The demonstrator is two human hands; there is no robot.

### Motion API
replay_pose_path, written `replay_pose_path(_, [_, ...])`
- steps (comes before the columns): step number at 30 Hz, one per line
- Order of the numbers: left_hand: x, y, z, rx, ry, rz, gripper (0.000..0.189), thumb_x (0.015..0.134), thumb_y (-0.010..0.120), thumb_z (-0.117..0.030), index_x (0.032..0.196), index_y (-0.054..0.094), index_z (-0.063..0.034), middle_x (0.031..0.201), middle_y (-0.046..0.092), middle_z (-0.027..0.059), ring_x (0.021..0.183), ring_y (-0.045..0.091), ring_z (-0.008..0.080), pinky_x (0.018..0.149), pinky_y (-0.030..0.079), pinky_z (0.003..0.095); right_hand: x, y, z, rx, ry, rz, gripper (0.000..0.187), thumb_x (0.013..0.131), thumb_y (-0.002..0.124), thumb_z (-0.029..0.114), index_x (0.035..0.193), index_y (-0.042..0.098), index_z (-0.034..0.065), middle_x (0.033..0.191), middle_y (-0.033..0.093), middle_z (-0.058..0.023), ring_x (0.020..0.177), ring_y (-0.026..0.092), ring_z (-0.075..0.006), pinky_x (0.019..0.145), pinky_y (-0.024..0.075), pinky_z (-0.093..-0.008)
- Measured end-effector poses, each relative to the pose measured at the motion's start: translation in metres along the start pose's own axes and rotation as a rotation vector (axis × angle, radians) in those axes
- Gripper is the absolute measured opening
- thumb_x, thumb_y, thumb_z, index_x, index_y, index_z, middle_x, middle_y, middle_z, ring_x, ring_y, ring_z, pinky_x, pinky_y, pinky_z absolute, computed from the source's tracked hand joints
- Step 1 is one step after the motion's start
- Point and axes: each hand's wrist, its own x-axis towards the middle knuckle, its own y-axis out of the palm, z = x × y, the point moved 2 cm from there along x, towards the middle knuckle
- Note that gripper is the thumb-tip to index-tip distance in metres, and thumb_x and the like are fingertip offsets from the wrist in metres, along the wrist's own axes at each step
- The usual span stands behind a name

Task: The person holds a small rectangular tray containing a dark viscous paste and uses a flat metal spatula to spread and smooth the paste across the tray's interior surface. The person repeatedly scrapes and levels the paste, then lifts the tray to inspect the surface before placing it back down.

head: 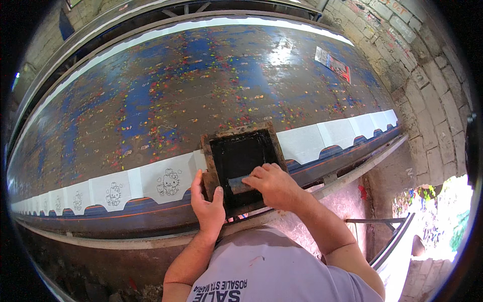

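A wooden-framed printing screen (280, 151), its inside dark with ink, lies over a row of white cut pieces (302, 143) along the near edge of a long table. My left hand (209, 204) rests against the frame's left side, thumb and fingers on either side of a small wooden piece there. Inside the frame, my right hand (272, 185) grips a squeegee (237, 185) near the lower end of the screen. Left of the frame, white pieces bear black outlines of a cartoon cat (169, 182); those to the right look unprinted. What lies beneath the screen is hidden.
The paint-spotted table (181, 102) stretches away to both sides. A printed sheet or packet (333, 64) lies at its far right. Another white strip (226, 22) runs along the far edge. A block wall (426, 94) stands at the right, and a metal rail (362, 170) borders the near side.
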Motion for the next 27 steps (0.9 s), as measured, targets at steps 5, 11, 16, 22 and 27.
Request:
replay_pose_path(5, [0.000, -0.001, -0.001, 0.058, -0.006, 0.001, 0.080, 0.098, 0.077, 0.008, 0.171, 0.045, 0.0020, 0.165, 0.057, 0.0197, 0.154, 0.056, 0.0294, 0.131, 0.042, 0.0414, -0.029, 0.005, 0.025, 0.021, 0.029, 0.014, 0.052, 0.086, 0.073, -0.001, 0.137, 0.079, 0.0073, 0.128, 0.074, -0.0153, 0.118, 0.069, -0.0378, 0.106, 0.0544, -0.0518])
replay_pose_path(11, [-0.003, 0.003, -0.004, 0.245, 0.035, -0.011, 0.092, 0.087, 0.078, 0.011, 0.172, 0.044, 0.0008, 0.166, 0.056, 0.0200, 0.155, 0.054, 0.0308, 0.132, 0.040, 0.0424, -0.055, 0.010, 0.033, 0.153, 0.019, -0.028, 0.050, 0.093, 0.081, 0.009, 0.143, 0.076, 0.0091, 0.141, 0.070, -0.0163, 0.135, 0.064, -0.0387, 0.115, 0.0515, -0.0537])
replay_pose_path(16, [-0.004, 0.014, -0.010, 0.075, -0.020, -0.091, 0.096, 0.082, 0.069, 0.015, 0.173, 0.043, 0.0010, 0.163, 0.056, 0.0182, 0.152, 0.057, 0.0295, 0.130, 0.042, 0.0412, -0.096, 0.011, 0.003, 0.262, 0.202, -0.405, 0.054, 0.095, 0.090, 0.022, 0.145, 0.075, 0.0098, 0.150, 0.067, -0.0198, 0.144, 0.060, -0.0420, 0.122, 0.0483, -0.0528])
replay_pose_path(22, [-0.020, 0.061, -0.028, 0.043, 0.121, -0.097, 0.101, 0.081, 0.067, 0.019, 0.176, 0.037, 0.0010, 0.167, 0.054, 0.0195, 0.153, 0.056, 0.0296, 0.130, 0.042, 0.0407, -0.136, 0.020, -0.058, 0.736, 0.372, -0.589, 0.047, 0.098, 0.087, 0.015, 0.143, 0.076, 0.0077, 0.148, 0.071, -0.0178, 0.144, 0.061, -0.0378, 0.124, 0.0464, -0.0502])
replay_pose_path(27, [-0.027, 0.130, -0.028, -0.039, 0.088, -0.102, 0.101, 0.082, 0.067, 0.018, 0.177, 0.037, 0.0018, 0.169, 0.053, 0.0189, 0.154, 0.055, 0.0287, 0.131, 0.041, 0.0401, -0.175, -0.011, -0.109, 0.643, 0.311, -0.657, 0.046, 0.097, 0.088, 0.016, 0.141, 0.077, 0.0081, 0.141, 0.074, -0.0159, 0.140, 0.061, -0.0386, 0.125, 0.0450, -0.0519])
